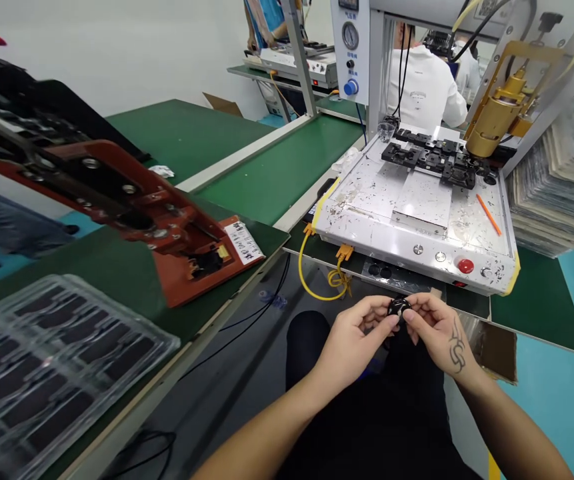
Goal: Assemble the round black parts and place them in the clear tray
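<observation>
A small round black part [397, 307] is pinched between the fingertips of both hands, above my lap and in front of the white machine. My left hand [364, 328] closes on its left side, thumb towards me. From the right, my right hand [433, 325] grips its other edge between thumb and fingers. The fingers partly cover the part, so its exact kind cannot be made out. Just beyond the hands, a clear plastic tray [407, 283] with round black pieces lies under the machine's front edge.
The white machine [377, 220] carries black fixtures [434, 157], an orange stick [489, 215] and a red button [465, 266]. At left stand a red-brown toggle press [177, 230] and a clear blister tray [61, 360]. Stacked trays [557, 180] rise at right. A person in white [419, 87] sits beyond.
</observation>
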A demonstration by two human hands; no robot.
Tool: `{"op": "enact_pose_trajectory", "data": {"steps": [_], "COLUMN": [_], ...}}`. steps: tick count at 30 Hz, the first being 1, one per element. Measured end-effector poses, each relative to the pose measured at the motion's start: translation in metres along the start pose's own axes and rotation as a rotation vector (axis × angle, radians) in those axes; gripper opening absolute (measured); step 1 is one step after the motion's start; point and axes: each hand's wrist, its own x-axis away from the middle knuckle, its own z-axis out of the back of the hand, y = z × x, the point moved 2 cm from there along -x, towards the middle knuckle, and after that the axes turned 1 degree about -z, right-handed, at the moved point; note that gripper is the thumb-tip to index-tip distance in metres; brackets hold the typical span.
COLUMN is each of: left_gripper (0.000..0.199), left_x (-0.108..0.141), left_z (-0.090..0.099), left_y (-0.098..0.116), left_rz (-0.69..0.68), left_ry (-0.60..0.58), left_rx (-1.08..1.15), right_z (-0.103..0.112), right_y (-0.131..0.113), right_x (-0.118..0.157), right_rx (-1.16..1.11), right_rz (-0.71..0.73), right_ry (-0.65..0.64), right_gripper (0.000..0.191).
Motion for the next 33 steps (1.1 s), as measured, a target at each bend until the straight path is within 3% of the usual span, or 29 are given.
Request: {"op": "enact_pose_trajectory", "data": {"steps": [24, 33], "left_gripper": [0.013, 0.010], "left_x": [0.009, 0.017], "left_z": [-0.005, 0.000], "left_y": [0.020, 0.017], "left_rz": [-0.255, -0.340], "left_ry": [0.006, 0.099], "left_rx": [-0.343, -0.413], "right_z": [-0.003, -0.011], "right_y": [-0.015, -0.016], "right_x": [0.013, 0.003], "right_rx": [0.212, 0.280], "right_rz": [0.153, 0.197], "right_ry": [0.025, -0.053], "right_gripper": [0.022, 0.025]}}
